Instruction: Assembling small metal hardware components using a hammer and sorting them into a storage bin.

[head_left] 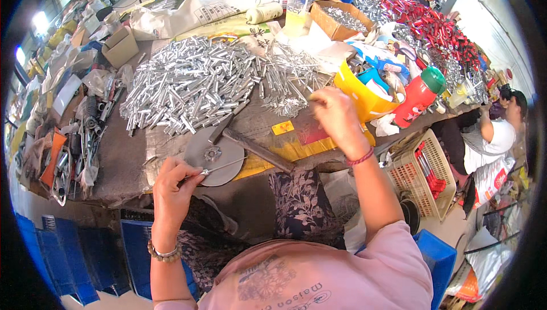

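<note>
My left hand (175, 187) pinches a thin metal rod (227, 164) by the small metal piece at its near end. The rod points right, over a grey round metal disc (225, 149) on the table. A hammer (256, 147) lies with its head on the disc and its handle toward me. My right hand (340, 117) is raised by the yellow container, fingers curled together; whatever they hold is hidden. Left of it spreads a pile of thin metal pins (290, 73). A larger heap of short silver metal tubes (191, 79) covers the table's middle.
A yellow container (364, 90) and red bottle with green lid (419, 99) stand at right. A cardboard box (342, 19) of metal parts sits behind. Red-handled parts (439, 28) are heaped far right. A plastic crate (421, 176) stands below. Other people work nearby.
</note>
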A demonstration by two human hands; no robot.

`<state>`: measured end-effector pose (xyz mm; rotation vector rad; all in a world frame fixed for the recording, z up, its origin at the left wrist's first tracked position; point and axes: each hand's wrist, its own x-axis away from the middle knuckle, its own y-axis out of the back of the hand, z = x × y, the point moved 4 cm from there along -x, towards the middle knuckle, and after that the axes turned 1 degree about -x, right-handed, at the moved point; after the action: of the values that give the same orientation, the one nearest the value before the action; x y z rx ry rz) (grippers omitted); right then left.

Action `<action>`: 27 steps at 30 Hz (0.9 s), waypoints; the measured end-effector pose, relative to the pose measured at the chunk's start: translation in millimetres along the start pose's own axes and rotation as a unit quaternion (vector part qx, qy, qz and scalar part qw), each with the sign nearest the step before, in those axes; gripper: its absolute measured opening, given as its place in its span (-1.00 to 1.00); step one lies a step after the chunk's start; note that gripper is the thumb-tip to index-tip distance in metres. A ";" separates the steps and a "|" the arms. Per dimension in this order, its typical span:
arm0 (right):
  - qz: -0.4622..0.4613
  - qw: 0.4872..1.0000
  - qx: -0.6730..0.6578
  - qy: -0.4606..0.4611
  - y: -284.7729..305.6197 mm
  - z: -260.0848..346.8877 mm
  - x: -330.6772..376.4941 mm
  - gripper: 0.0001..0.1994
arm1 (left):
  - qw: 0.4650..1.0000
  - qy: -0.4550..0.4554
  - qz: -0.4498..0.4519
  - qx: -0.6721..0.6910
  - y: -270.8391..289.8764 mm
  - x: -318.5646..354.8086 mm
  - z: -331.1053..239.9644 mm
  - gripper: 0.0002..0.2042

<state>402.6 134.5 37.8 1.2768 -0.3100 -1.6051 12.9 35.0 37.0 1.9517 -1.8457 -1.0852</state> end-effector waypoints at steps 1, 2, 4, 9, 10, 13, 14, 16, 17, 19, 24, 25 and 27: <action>0.018 0.998 0.016 -0.052 4.5 -16.7 -1.9 -0.85 | 1.000 0.000 0.000 0.001 -1.3 0.1 0.8 -0.85; 0.036 0.997 0.021 -0.062 6.1 -25.2 -2.7 -0.86 | 1.000 -0.006 -0.004 0.007 -2.5 0.6 1.8 -0.83; 0.055 0.996 0.026 -0.072 6.0 -27.7 -4.9 -0.86 | 1.000 -0.012 -0.007 0.014 -3.6 0.3 2.3 -0.81; 0.122 0.991 0.061 -0.009 -2.6 -15.2 -13.3 -0.86 | 1.000 -0.003 -0.004 0.018 -2.5 1.1 3.0 -0.81; 0.122 0.991 0.060 -0.010 -4.2 -16.1 -14.8 -0.86 | 1.000 -0.003 -0.004 0.017 -2.5 1.1 2.9 -0.81; 0.107 0.991 0.069 0.038 -10.2 -17.6 -16.0 -0.88 | 1.000 -0.004 -0.011 0.017 -2.8 0.1 2.1 -0.82; 0.080 0.996 0.021 0.023 -9.0 -21.4 -14.8 -0.90 | 1.000 -0.010 -0.006 0.018 -3.1 -0.8 1.6 -0.83; 0.060 0.997 -0.037 0.015 -6.2 -0.1 -20.3 -0.91 | 1.000 -0.005 -0.009 0.012 -0.8 0.9 3.2 -0.84; 0.133 0.968 -0.163 -0.135 -3.5 13.1 -22.1 -0.91 | 1.000 0.003 -0.003 0.009 -0.4 1.8 4.6 -0.85; 0.206 0.895 -0.283 -0.276 -10.8 29.3 -13.4 -0.89 | 1.000 0.013 -0.002 0.001 0.7 1.8 6.7 -0.86; 0.275 0.783 -0.496 -0.255 -36.5 92.2 2.5 -0.83 | 1.000 -0.011 -0.007 -0.005 0.8 2.2 7.8 -0.86; 0.268 0.774 -0.532 -0.214 -42.0 105.0 5.7 -0.83 | 1.000 -0.011 -0.001 -0.008 0.8 2.4 7.5 -0.87; 0.279 0.772 -0.536 -0.195 -48.9 130.8 11.8 -0.88 | 1.000 0.002 -0.008 0.009 -0.9 3.3 12.3 -0.87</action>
<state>267.6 98.8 49.2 -0.0624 0.0232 -1.1533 5.3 35.8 26.7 1.9794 -1.8478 -1.0732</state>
